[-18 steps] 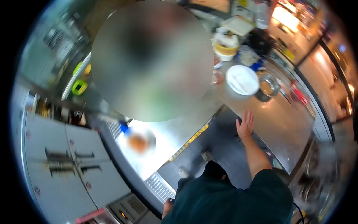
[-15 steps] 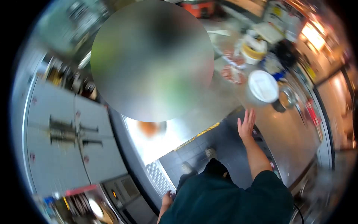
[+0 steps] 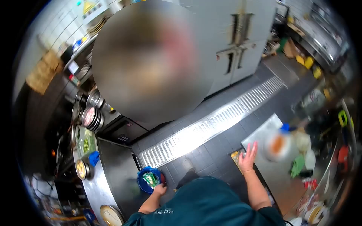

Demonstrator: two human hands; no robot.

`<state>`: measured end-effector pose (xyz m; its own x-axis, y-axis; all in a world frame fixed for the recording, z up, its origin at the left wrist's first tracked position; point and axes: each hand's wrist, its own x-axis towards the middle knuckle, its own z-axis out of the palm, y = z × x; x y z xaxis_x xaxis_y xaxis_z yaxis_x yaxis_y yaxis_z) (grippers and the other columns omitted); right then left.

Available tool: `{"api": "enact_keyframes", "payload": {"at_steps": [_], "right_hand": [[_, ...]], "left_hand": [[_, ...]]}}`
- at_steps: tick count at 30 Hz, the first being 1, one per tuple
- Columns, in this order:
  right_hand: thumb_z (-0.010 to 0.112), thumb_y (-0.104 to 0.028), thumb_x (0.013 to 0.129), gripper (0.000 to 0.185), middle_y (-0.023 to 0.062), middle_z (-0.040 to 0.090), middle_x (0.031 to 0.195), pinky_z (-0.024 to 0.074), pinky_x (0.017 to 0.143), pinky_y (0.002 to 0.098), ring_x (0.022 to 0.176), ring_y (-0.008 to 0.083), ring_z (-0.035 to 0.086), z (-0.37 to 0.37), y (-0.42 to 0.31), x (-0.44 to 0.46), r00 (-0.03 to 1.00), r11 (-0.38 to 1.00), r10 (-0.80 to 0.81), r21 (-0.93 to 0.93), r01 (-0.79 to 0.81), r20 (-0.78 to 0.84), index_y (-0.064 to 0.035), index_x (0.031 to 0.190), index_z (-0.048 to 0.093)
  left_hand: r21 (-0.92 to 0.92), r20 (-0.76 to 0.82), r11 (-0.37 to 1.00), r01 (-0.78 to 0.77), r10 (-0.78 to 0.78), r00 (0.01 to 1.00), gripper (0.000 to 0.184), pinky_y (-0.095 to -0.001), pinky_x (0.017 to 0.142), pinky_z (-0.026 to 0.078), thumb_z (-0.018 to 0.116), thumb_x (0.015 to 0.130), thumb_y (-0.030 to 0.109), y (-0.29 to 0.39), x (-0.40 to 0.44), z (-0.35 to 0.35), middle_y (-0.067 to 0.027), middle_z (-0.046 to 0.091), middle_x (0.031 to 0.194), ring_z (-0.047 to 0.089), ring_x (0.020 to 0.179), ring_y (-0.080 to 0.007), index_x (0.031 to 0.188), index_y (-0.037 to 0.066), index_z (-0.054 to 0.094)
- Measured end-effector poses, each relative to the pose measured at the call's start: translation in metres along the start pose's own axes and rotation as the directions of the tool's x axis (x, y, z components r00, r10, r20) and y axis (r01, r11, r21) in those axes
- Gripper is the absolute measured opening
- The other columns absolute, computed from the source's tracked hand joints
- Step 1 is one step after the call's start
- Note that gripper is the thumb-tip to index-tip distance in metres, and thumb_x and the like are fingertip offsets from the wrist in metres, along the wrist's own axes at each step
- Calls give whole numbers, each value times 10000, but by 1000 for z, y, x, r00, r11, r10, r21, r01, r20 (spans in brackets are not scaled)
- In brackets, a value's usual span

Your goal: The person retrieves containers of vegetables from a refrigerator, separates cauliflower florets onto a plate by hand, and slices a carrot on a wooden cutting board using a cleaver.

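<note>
1. Well left of the blue bucket (image 3: 142, 187), a round steel pan (image 3: 82, 169) of pale food sits on the counter (image 3: 92, 190) beside a blue cloth (image 3: 94, 158); a sleeve catching the cloth could drag it into the pan
2. Left of and nearer the wearer than the bucket, a round plate (image 3: 110, 216) lies close to the counter's edge; a swing of the left forearm could knock it off
3. The bucket, with green-and-white packaging (image 3: 151, 179) inside, is low at the wearer's left; whether it stands on the floor or is held up I cannot tell. If tipped, it could spill that packaging
4. At the bucket's right side, the left hand (image 3: 160, 189) has its fingers curled in; whether they are clamped on the rim I cannot tell. A weak one-sided hold could let the bucket tilt or slip
5. Right of and beyond the bucket, the floor grating (image 3: 196, 132) could catch a shoe or the bucket's base
6. Well right of the bucket, the right hand (image 3: 247, 162) holds nothing, fingers apart, by the worktable's edge (image 3: 244, 144); a careless turn could bump the round dish (image 3: 278, 145) with orange contents
</note>
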<state>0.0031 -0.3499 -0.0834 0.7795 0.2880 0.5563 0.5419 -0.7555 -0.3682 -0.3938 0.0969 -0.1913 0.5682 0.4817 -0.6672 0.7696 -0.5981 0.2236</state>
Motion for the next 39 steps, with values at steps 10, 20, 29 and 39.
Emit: {"api": "enact_keyframes", "payload": {"at_steps": [10,20,29,39], "right_hand": [[682,-74,841,780,340,217,1624,297,1215,567,1468,537,299,200,-218,140,866,915,-315,367,168,389,-12,1551,366],[711,-110,834,772,292,241,1636,282,1238,512,1495,463,297,276,-246,212,710,961,-253,255,106,658,-78,1547,418],[748,-391,842,626,211,394,1581,291,1208,584,1495,389,327,238,19,209,501,755,637,-608,-247,587,-102,1380,611],[503,-216,966,445,262,346,1619,201,1247,549,1527,400,284,159,265,142,406,541,831,-723,-429,381,-17,1337,647]], "left_hand": [[-448,117,774,447,-445,888,385,-431,775,600,646,892,301,-145,11,-6,-239,759,963,762,753,-349,1084,-22,730],[-699,-56,686,201,-333,941,509,-410,927,549,703,909,360,-103,134,-39,-243,745,1058,719,1022,-380,1228,-36,682],[-243,147,956,167,-134,980,410,-490,937,543,673,907,372,-60,168,-40,-270,729,1093,686,1084,-441,1072,5,748],[480,278,799,-363,254,926,238,-491,847,574,706,852,298,162,357,-166,-221,749,972,728,992,-385,983,110,769]]}}
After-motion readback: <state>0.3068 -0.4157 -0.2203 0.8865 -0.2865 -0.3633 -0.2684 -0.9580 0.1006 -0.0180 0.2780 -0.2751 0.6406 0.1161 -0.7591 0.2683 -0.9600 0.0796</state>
